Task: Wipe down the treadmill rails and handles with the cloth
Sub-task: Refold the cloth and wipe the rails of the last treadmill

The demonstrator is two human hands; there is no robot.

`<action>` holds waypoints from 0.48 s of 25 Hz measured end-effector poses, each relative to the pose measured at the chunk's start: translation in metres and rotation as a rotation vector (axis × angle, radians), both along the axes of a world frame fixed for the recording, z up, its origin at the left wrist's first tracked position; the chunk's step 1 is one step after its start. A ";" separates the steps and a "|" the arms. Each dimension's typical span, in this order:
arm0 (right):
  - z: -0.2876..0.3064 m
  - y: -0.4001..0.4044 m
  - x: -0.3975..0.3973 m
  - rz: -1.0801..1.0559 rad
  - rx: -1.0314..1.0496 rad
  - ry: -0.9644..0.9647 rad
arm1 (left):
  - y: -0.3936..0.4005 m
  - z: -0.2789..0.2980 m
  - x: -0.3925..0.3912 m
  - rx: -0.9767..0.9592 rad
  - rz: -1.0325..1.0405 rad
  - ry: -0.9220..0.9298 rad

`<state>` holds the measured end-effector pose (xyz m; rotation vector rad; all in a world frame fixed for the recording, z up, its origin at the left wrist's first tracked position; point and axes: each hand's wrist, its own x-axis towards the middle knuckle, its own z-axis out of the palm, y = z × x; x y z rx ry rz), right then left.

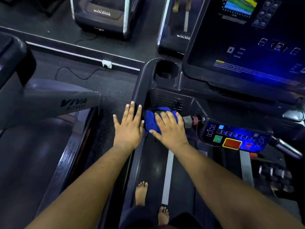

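I stand on a treadmill belt (153,166) facing its dark console. My left hand (129,124) lies flat with spread fingers on the left side rail (140,86). A bunched blue cloth (151,122) sits on the inner handle just right of that rail, below the vent grille. My right hand (170,128) presses down on the cloth, fingers bent over its top. The handle's grey and red end (192,121) sticks out to the right of the cloth.
A cup holder (166,71) sits ahead on the rail. The control panel (234,138) with a red stop button glows at right, under the big screen (247,38). Another treadmill (41,109) stands close on the left. My bare feet (142,192) are on the belt.
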<state>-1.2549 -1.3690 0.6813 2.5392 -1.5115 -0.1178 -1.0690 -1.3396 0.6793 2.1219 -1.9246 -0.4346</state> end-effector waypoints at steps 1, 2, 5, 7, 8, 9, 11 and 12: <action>0.008 -0.009 0.002 0.001 0.062 -0.003 | 0.000 0.000 0.000 0.000 -0.016 -0.006; 0.018 -0.027 0.009 -0.024 0.153 -0.035 | -0.001 0.000 0.001 0.004 -0.029 -0.014; 0.034 -0.054 0.021 -0.124 0.329 -0.036 | 0.001 0.000 0.000 0.008 -0.027 -0.021; 0.025 -0.029 0.003 -0.048 0.140 0.002 | 0.004 0.001 -0.002 0.019 -0.027 -0.029; 0.018 -0.012 -0.009 -0.049 0.073 0.043 | 0.004 0.002 -0.002 0.034 -0.028 -0.028; 0.016 -0.003 -0.018 -0.042 0.046 0.074 | 0.002 0.003 -0.002 0.045 -0.034 -0.023; 0.023 -0.017 -0.019 -0.033 0.115 0.092 | -0.001 0.003 -0.001 0.049 -0.048 -0.022; 0.034 -0.033 -0.012 -0.050 0.193 0.061 | -0.001 0.003 0.000 0.051 -0.052 -0.023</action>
